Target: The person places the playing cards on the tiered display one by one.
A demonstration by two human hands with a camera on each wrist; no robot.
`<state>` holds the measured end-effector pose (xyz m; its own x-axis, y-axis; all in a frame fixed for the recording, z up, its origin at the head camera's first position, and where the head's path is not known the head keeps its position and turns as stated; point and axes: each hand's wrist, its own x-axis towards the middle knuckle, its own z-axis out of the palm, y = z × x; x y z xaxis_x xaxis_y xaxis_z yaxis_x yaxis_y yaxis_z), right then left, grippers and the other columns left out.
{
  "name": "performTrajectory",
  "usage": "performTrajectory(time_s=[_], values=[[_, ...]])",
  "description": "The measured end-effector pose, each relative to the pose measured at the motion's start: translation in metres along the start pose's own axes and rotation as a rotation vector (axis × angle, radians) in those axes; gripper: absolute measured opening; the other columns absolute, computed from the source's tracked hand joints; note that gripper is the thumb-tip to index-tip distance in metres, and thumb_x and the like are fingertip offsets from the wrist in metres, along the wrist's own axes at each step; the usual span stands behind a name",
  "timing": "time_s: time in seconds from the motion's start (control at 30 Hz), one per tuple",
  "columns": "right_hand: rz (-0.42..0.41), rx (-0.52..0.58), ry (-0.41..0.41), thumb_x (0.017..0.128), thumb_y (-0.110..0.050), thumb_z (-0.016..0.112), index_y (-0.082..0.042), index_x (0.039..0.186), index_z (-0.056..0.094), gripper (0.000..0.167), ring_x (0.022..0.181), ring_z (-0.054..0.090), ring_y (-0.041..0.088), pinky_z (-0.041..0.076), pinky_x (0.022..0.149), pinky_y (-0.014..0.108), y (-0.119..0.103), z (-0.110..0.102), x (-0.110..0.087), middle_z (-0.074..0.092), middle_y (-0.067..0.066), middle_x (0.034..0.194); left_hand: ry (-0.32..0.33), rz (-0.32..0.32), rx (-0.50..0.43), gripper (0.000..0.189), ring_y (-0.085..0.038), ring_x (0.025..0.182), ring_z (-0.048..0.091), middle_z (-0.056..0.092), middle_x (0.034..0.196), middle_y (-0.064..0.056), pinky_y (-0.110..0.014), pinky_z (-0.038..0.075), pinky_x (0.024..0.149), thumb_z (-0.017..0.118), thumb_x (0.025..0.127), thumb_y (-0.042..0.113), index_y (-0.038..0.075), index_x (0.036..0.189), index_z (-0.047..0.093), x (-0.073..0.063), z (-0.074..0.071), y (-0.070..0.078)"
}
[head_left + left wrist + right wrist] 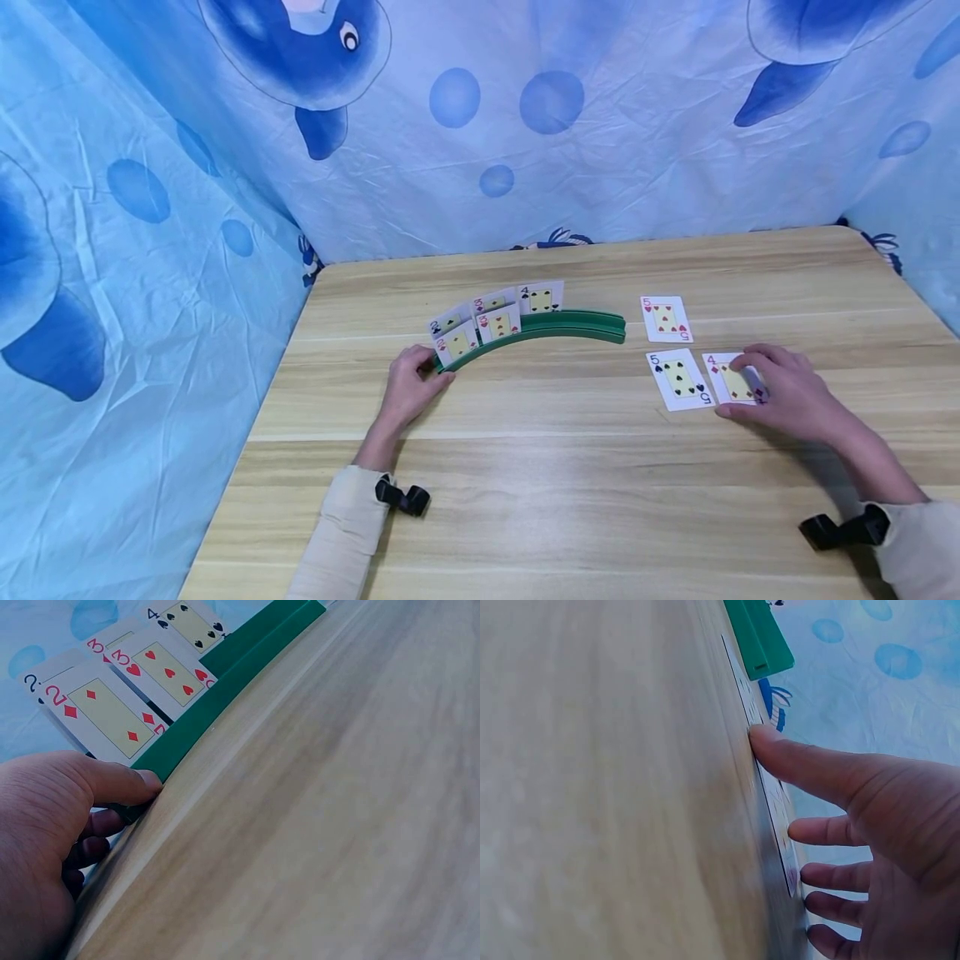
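One card [727, 383] (diamonds) reads "4".

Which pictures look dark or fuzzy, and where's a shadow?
Head view: bright, with a soft shadow on the table below the right hand; left wrist view: dimmer, its wood grain smeary, though the two of diamonds reads clearly; right wrist view: also dim, its wood fuzzy, with the flat cards seen too edge-on to read.

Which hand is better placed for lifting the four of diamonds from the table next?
Probably the right hand: its thumb and index finger are at the four of diamonds, beside the five of spades. The left hand pinches one end of the green card holder, well away from that card.
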<state>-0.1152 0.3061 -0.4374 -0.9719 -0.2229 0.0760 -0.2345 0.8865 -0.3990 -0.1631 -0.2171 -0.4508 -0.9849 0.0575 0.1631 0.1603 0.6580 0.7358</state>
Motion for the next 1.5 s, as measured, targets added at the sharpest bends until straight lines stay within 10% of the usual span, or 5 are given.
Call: performTrajectory(time_s=[0.6, 0.93, 1.17, 1.5], values=[[0.118, 0.007, -0.091, 0.068, -0.048, 0.088, 0.004, 0.122, 0.056, 0.082, 0.118, 0.033, 0.058, 0.035, 0.089, 0.068, -0.002, -0.004, 0.006, 0.034, 0.045, 0.137, -0.002, -0.01, 0.003, 0.038, -0.027, 0.096, 0.059, 0.07, 0.106, -0.016, -0.032, 0.047, 0.083, 0.083, 0.078, 0.01, -0.001, 0.113, 0.071, -0.001, 0.0, -0.001], [0.087, -0.089, 0.045, 0.057, -0.037, 0.096, 0.009, 0.138, 0.046, 0.106, 0.099, 0.038, 0.046, 0.037, 0.075, 0.053, -0.004, -0.009, 0.004, 0.04, 0.039, 0.124, -0.004, -0.001, 0.002, 0.037, -0.027, 0.096, 0.059, 0.07, 0.106, -0.016, -0.033, 0.047, 0.083, 0.082, 0.078, 0.01, 0.0, 0.113, 0.071, 0.0, 0.001, -0.002], [0.087, -0.182, 0.09, 0.055, -0.035, 0.097, 0.009, 0.125, 0.058, 0.092, 0.085, 0.039, 0.037, 0.029, 0.065, 0.036, -0.001, -0.017, 0.002, 0.044, 0.029, 0.103, -0.003, -0.004, -0.013, 0.038, -0.027, 0.095, 0.059, 0.071, 0.106, -0.017, -0.031, 0.048, 0.082, 0.082, 0.078, 0.009, -0.001, 0.113, 0.071, 0.0, 0.001, -0.002], [0.19, -0.233, 0.052, 0.068, -0.034, 0.09, 0.008, 0.119, 0.056, 0.075, 0.076, 0.053, 0.042, 0.043, 0.059, 0.047, -0.003, -0.027, 0.0, 0.043, 0.036, 0.114, -0.001, 0.0, -0.006, 0.037, -0.027, 0.095, 0.059, 0.07, 0.105, -0.017, -0.03, 0.047, 0.081, 0.082, 0.079, 0.009, -0.002, 0.112, 0.071, 0.0, 0.001, -0.001]])
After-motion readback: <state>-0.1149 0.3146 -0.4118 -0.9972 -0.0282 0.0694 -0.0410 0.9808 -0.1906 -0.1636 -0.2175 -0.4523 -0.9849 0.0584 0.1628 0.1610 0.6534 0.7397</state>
